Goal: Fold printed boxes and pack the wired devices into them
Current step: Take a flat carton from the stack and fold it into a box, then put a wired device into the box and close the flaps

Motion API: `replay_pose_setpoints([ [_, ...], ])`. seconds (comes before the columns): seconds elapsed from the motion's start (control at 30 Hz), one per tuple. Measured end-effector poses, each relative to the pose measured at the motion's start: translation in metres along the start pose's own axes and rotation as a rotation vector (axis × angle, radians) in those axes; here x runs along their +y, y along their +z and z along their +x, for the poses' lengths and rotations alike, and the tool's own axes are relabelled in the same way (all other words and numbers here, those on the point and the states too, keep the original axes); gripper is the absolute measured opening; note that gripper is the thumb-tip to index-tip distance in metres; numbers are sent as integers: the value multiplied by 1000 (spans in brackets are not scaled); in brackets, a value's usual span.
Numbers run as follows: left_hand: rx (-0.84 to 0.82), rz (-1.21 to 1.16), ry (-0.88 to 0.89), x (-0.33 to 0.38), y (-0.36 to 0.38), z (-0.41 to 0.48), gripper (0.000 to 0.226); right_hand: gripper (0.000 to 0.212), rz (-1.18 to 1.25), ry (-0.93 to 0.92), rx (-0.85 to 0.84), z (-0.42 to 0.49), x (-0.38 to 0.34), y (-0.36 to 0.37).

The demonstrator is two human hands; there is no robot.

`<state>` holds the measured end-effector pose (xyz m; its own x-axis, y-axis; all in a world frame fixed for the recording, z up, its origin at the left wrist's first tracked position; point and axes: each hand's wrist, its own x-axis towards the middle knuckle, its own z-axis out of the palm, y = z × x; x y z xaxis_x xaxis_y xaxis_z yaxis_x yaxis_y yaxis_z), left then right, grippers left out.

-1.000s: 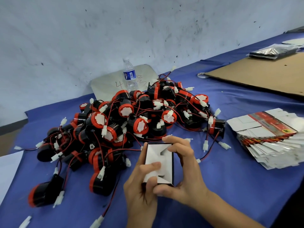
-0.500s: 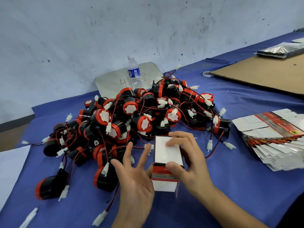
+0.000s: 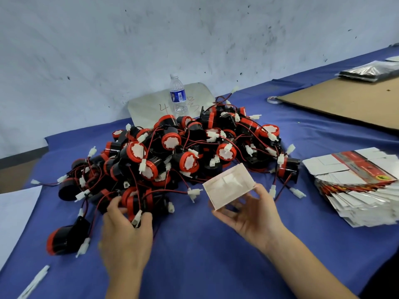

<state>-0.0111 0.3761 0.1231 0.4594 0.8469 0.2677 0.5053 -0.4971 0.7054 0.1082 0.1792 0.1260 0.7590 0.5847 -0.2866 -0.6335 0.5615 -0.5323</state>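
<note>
Right hand [image 3: 252, 214] holds the folded box [image 3: 226, 186] from below, fingers and thumb curled against its sides. The box is raised off the table [image 3: 194, 244], tilted, open end up, white inside, just in front of the pile [image 3: 183, 152] of black-and-red wired devices. Left hand [image 3: 127, 236] is at the pile's near edge, fingers and thumb curled round one device [image 3: 135, 200]; its white connector lies against the thumb. That hand is blurred, so firmness of grip cannot be judged. One more unit [image 3: 64, 238] lies apart at the left, wire trailing back to the pile. Stack of flat boxes [image 3: 356, 184] sits to the right, fanned, printed side up on the top sheet. Behind the pile — a water bottle [image 3: 177, 93], upright, in front of a pale board [image 3: 149, 106] leaning on the wall. Cardboard sheet [image 3: 345, 102] lies far right, with a black wrapped packet [image 3: 371, 71] on its far end.
</note>
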Motion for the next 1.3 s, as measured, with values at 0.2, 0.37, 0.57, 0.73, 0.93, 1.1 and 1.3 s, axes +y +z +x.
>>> replay_pose_setpoints([
  [0.2,53,-175,-6,1,11,-6,46,25,-268,-75,102,2,11,-2],
  [0.37,255,-679,70,12,10,-12,39,24,-596,-252,160,3,13,-1],
  [0.57,157,-829,430,22,15,-28,69,25,-1102,-564,218,4,15,-5],
  [0.73,27,-603,639,16,19,-24,57,39,-952,-620,44,-1,18,1],
  [0.93,-24,-726,601,17,19,-22,57,23,-1058,-627,-143,0,21,0],
  [1.1,-103,-801,584,20,18,-25,59,42,-1038,-573,-243,1,20,-1],
  [1.3,-208,-845,504,21,17,-32,42,36,-1052,-624,-211,5,19,-1],
])
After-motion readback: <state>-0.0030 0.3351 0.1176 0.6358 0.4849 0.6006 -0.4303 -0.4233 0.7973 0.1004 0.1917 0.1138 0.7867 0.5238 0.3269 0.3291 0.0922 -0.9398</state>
